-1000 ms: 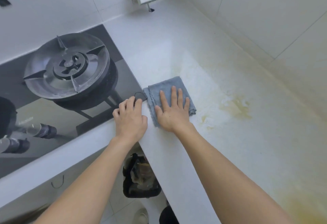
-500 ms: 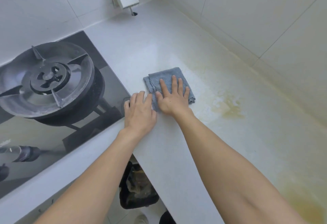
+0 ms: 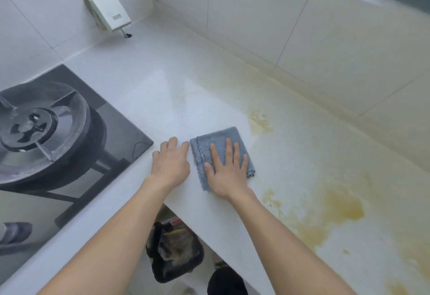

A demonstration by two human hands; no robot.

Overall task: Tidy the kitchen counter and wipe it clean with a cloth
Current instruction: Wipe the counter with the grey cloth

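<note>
Pressing my right hand (image 3: 226, 171) flat with fingers spread on the folded blue cloth (image 3: 220, 152), I keep the cloth on the white counter (image 3: 162, 99), near its inner front corner. My left hand (image 3: 171, 162) lies palm down just beside the cloth, open and holding nothing. Yellow stains (image 3: 342, 204) are on the counter to the right. The gas stove (image 3: 46, 129) is at the left.

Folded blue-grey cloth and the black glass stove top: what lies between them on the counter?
In the head view, only the left hand, resting flat on bare white counter, lies between the folded blue-grey cloth and the black glass stove top.
</note>
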